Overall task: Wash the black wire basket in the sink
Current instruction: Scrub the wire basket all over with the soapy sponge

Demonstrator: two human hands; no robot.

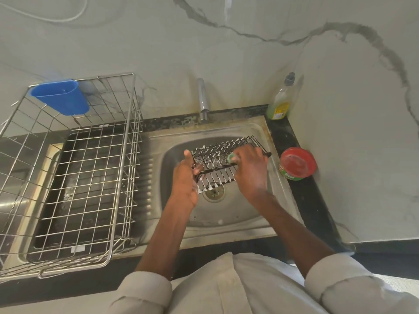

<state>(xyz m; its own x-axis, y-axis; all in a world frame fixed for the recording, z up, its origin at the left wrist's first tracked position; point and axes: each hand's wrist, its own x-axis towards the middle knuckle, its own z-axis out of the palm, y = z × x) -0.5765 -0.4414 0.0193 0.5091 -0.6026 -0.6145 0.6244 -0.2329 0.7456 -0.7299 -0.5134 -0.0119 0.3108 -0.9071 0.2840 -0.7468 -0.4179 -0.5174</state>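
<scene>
The black wire basket [217,155], streaked with white soap foam, is held tilted above the steel sink [226,211]. My left hand [186,177] grips its left end, thumb up against the wires. My right hand [250,168] holds a green scrub pad [230,158] and presses it against the basket's right part. The drain [214,193] shows just below the basket.
A large steel wire dish rack [74,177] with a blue plastic cup holder [61,96] stands on the drainboard at left. The tap [203,98] rises behind the sink. A dish-soap bottle [281,100] and a red-lidded tub [297,163] sit on the dark counter at right.
</scene>
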